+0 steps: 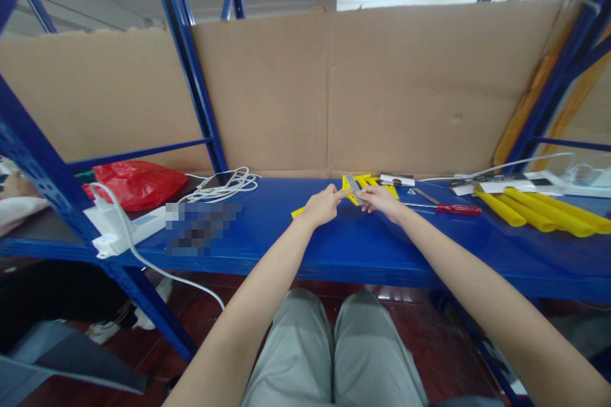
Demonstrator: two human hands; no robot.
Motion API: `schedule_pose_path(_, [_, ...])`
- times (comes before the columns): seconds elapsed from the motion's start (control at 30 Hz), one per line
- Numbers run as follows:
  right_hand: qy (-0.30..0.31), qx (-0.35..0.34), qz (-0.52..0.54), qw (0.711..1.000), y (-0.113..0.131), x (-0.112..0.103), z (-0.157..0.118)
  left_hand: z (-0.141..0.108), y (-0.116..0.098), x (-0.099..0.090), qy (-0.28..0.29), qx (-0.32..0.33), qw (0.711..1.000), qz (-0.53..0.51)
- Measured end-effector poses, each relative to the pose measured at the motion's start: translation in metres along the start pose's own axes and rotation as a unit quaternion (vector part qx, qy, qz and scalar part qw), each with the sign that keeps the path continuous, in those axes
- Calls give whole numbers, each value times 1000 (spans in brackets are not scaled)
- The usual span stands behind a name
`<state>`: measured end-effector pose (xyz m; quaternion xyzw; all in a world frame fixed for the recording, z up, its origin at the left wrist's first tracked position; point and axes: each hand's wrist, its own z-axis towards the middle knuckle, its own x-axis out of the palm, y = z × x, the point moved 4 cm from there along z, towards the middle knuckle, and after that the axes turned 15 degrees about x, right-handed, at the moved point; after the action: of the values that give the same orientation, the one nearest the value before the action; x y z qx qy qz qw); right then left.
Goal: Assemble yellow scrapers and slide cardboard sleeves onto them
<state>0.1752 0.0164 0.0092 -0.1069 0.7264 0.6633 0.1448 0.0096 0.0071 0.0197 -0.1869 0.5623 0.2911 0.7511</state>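
My right hand (377, 201) is closed on a flat grey metal piece (354, 187) over the blue shelf. My left hand (326, 205) is beside it, a finger stretched to the right and touching or nearly touching the grey piece. Its other fingers look curled, and what they hold, if anything, is hidden. Yellow pieces (391, 191) lie behind and around my hands, and another yellow piece (296, 212) shows by my left wrist. Just right of my right hand lies a screwdriver with a red handle (459, 210).
Yellow tubes (548, 210) lie at the right. On the left are a coiled white cable (229, 183), a white power strip (138, 229) and a red plastic bag (138, 184). Blue posts and cardboard (405, 89) stand behind the shelf. Part of a person shows at far left.
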Motion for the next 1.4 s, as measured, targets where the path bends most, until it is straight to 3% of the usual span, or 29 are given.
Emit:
schedule_pose_path(0.17, [35, 9, 2, 999, -3, 1, 0, 1, -2, 2, -6, 27, 1000, 3])
schedule_pose_path(0.43, [62, -49, -97, 992, -4, 7, 1, 1, 2, 5, -18, 39, 999, 5])
schedule_pose_path(0.97, [37, -66, -142, 987, -6, 5, 6, 1, -2, 4, 14, 0, 999, 32])
schedule_pose_path(1.1, [-14, -65, -182, 981, -4, -3, 11, 2, -2, 3, 18, -16, 999, 24])
schedule_pose_path(1.17, [-93, -54, -234, 966, -2, -16, 14, 2, -1, 3, 16, -19, 1000, 17])
schedule_pose_path(1.3, [-286, 26, -378, 880, -5, -54, 16, 2, 0, 4, 19, -3, 1000, -2])
schedule_pose_path(1.4, [-317, 110, -426, 840, -15, -73, 17, 2, 0, 6, 24, 15, 1000, -11])
